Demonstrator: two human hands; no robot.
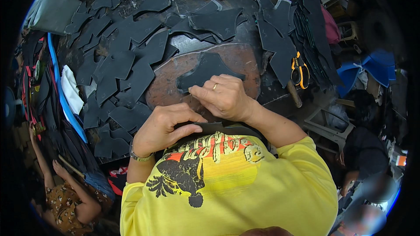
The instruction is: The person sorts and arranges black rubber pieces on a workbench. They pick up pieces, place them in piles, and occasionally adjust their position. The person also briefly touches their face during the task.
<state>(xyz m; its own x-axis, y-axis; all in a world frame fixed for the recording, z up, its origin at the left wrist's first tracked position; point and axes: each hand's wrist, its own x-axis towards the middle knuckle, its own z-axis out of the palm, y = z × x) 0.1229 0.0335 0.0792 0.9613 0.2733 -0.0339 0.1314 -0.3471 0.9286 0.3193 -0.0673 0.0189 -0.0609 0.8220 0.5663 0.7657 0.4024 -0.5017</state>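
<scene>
In front of my chest, the thumb and fingers of my left hand (164, 124) pinch the edge of a black sheet piece (212, 127). Just ahead, my right hand (225, 97) is curled closed, a ring on one finger. Whatever may be inside its fingers is hidden. Its knuckles are at the near edge of a shaped black cut-out (210, 67), which lies flat on a worn brown board (164, 76). I cannot tell whether the right hand touches that cut-out.
Many black cut pieces (116, 70) cover the dark table. An orange-and-black cutter (299, 71) and a wooden handle (294, 95) lie at the right edge. Blue tubing (61, 87) runs along the left. Other people (72, 192) are at lower left and right, near plastic stools (330, 124).
</scene>
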